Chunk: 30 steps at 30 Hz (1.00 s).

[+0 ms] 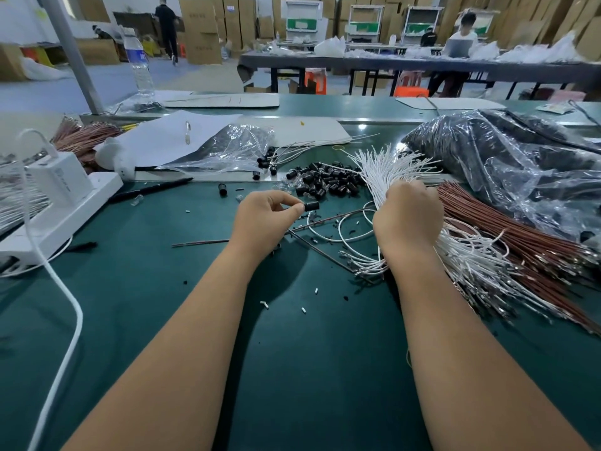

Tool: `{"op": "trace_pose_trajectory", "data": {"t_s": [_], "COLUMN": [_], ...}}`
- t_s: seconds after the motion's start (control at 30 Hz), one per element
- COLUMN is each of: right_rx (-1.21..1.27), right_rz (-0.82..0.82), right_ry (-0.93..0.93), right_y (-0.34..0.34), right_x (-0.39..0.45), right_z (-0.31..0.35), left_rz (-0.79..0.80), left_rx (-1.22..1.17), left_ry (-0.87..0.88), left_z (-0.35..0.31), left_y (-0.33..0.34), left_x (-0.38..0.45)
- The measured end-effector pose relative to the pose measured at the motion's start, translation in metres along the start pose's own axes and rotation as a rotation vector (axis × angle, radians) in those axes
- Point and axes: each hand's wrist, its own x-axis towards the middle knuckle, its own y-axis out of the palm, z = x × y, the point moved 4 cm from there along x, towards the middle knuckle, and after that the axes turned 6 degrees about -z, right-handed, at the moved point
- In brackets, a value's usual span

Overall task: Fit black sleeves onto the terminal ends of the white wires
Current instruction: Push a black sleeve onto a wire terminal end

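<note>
Green, smooth table (162, 255). Left hand (265, 216) pinches a short, round black sleeve (311, 206) near the middle. Right hand (408, 216) grips a bunch of thin white wires (387, 167) beside it, fanning out far.

Single head-worn wide-angle view, looking forward and down from close above the dark green flat work table (309, 369); beyond the table's far edge, a warehouse floor recedes.
</note>
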Motion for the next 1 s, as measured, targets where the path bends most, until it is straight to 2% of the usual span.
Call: {"op": "trace_pose_trajectory", "data": {"t_s": [0.2, 0.33, 0.4, 0.7, 0.77, 0.87, 1.0], "right_rx": [0.099, -0.054, -0.069, 0.121, 0.246, 0.566, 0.820], "right_rz": [-0.092, 0.029, 0.035, -0.206, -0.183, -0.115, -0.149], "right_ry": [0.045, -0.017, -0.027, -0.015, -0.045, -0.043, 0.003], "right_y": [-0.003, 0.009, 0.012, -0.001, 0.001, 0.005, 0.002], "right_x": [0.003, 0.001, 0.001, 0.003, 0.003, 0.003, -0.001], "right_z": [0.001, 0.000, -0.001, 0.002, 0.006, 0.010, 0.013], "left_rz": [0.015, 0.030, 0.031, -0.010, -0.021, -0.039, -0.085], "left_rx": [0.016, 0.023, 0.014, -0.030, -0.038, -0.051, -0.061], "left_ry": [0.015, 0.004, 0.003, -0.001, 0.012, 0.027, 0.048], "left_z": [0.001, 0.002, 0.002, 0.001, 0.000, -0.001, 0.000], "left_y": [0.000, 0.001, 0.002, -0.001, -0.001, -0.002, -0.003], "left_x": [0.001, 0.001, 0.000, 0.002, 0.001, 0.001, 0.002]}}
